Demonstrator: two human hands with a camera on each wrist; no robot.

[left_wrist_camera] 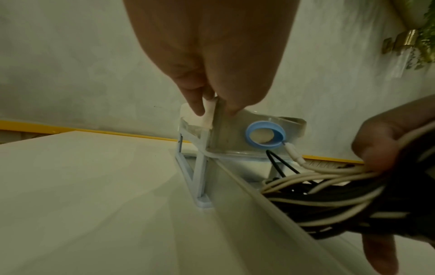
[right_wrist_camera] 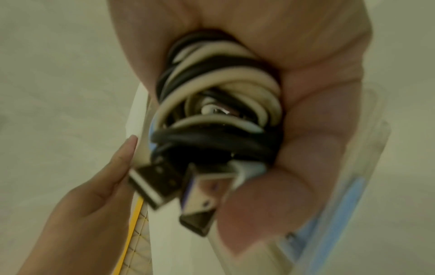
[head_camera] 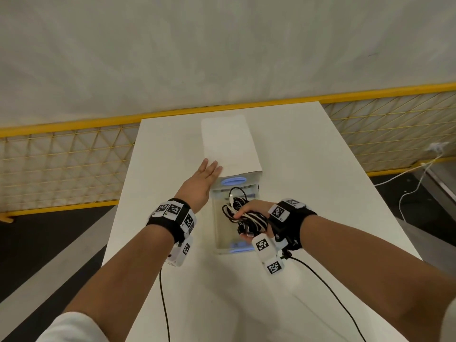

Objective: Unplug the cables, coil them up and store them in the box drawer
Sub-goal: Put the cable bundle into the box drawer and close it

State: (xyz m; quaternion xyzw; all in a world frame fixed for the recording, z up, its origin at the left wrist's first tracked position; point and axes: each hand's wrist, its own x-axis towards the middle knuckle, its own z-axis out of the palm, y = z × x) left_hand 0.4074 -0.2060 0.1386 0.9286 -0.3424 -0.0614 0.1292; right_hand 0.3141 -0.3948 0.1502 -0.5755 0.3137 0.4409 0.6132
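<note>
Here, my right hand (head_camera: 254, 214) clenches coiled cables (head_camera: 243, 213) over open drawer (head_camera: 220, 233); left hand (head_camera: 201, 180), fingers straight, steadies box (head_camera: 229, 141). Bundle light, springy; likely best gripped across loops.

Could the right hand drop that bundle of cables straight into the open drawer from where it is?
Probably yes. The right hand grips the bundle of cables right over the open drawer, which looks empty beneath it. The left hand rests flat on the box to one side, out of the way.
</note>
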